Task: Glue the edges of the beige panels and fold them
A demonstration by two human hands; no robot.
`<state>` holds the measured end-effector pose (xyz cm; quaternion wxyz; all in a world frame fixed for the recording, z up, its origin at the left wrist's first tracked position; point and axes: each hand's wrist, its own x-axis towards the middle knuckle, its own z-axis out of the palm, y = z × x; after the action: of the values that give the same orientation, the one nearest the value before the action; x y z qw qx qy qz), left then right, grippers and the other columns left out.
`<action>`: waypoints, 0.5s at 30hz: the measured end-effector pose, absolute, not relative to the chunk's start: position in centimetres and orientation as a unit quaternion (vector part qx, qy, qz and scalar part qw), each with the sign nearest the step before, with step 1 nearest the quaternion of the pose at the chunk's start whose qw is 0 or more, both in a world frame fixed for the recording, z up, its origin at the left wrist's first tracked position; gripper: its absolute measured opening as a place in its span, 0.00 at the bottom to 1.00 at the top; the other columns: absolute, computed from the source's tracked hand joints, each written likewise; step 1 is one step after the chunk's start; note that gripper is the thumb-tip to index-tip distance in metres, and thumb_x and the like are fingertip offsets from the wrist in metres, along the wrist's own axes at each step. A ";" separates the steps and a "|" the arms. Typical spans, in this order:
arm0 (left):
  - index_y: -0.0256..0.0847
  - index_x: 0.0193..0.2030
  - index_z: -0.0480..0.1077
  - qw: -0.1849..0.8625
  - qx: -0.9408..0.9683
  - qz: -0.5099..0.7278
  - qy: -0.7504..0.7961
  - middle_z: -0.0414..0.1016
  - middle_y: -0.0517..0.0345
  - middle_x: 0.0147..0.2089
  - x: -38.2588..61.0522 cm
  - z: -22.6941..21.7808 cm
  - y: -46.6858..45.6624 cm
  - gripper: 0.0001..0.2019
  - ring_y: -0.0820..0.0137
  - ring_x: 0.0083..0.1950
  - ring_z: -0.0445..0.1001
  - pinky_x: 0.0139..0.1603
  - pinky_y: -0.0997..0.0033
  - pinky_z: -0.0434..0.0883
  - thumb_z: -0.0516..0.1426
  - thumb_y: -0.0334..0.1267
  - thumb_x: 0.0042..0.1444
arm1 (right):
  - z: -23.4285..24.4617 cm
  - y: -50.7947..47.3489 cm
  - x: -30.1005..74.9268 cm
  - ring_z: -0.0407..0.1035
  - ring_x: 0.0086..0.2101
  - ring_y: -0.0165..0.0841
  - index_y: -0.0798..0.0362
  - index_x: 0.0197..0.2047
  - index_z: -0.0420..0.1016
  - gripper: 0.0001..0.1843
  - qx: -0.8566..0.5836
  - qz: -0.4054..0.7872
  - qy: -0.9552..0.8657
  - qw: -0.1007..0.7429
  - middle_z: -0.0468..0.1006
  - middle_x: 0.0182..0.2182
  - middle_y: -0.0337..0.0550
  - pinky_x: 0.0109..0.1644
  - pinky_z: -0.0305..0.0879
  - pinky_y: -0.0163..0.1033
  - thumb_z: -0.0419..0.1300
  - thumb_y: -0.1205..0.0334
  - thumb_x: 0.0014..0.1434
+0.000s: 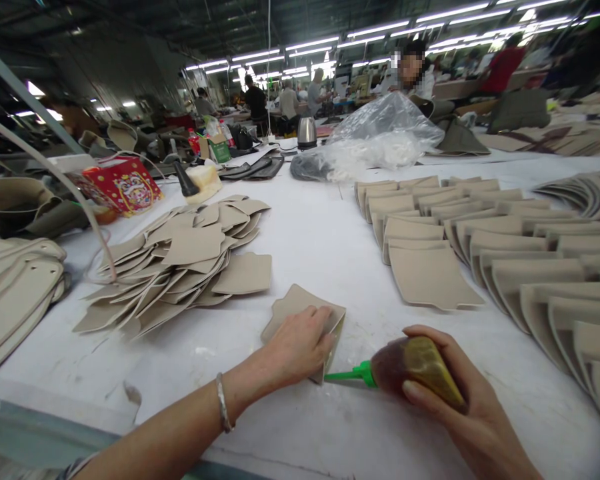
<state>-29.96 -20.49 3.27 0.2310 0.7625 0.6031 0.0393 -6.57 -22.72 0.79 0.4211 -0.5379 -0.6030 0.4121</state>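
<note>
A beige leather piece point(293, 303) lies on the white table, its right edge lifted and folded up by my left hand point(303, 340), whose fingers close over that edge. In my right hand point(460, 387) is a glue bottle point(415, 370) with amber-brown liquid, tilted sideways. Its green nozzle point(347, 375) points left, with the tip at the near corner of the leather piece; whether it touches, I cannot tell. Left of my hands sits a loose pile of similar beige pieces point(195, 247). Overlapping rows of such pieces point(433, 273) run along the right.
Long beige strips point(15, 287) are stacked at the far left, near a pale upright rod point(87, 207). Behind the pile stand a red box point(123, 187) and a yellowish block point(203, 181). Clear plastic bags point(385, 137) and a kettle point(307, 133) are farther back. Several people work beyond.
</note>
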 end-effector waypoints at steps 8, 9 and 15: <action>0.42 0.60 0.63 0.236 0.757 0.042 0.608 0.73 0.51 0.53 -30.0 3.3 -20.5 0.19 0.57 0.53 0.73 0.53 0.59 0.69 0.47 0.39 0.64 | 0.2 -22.4 -5.9 0.70 0.34 0.36 0.44 0.53 0.68 0.25 -0.525 0.419 -0.613 0.416 0.75 0.37 0.36 0.39 0.66 0.36 0.65 0.46 0.54; 0.42 0.59 0.63 0.237 0.757 0.043 0.608 0.73 0.51 0.54 -30.0 3.3 -20.5 0.19 0.58 0.53 0.73 0.54 0.59 0.69 0.47 0.39 0.64 | 0.0 -22.2 -5.6 0.71 0.34 0.36 0.44 0.53 0.68 0.25 -0.520 0.413 -0.621 0.416 0.75 0.37 0.36 0.39 0.66 0.36 0.65 0.46 0.55; 0.43 0.60 0.63 0.240 0.755 0.048 0.609 0.73 0.51 0.54 -29.9 3.3 -20.6 0.18 0.59 0.53 0.73 0.54 0.60 0.69 0.47 0.39 0.64 | -0.4 -22.2 -5.6 0.71 0.36 0.38 0.44 0.53 0.68 0.25 -0.532 0.365 -0.632 0.429 0.74 0.41 0.38 0.40 0.67 0.37 0.65 0.45 0.55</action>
<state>-29.94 -20.60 3.26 0.2395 0.7546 0.6090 0.0479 -5.62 -22.15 -0.42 0.4295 -0.5316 -0.6321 0.3652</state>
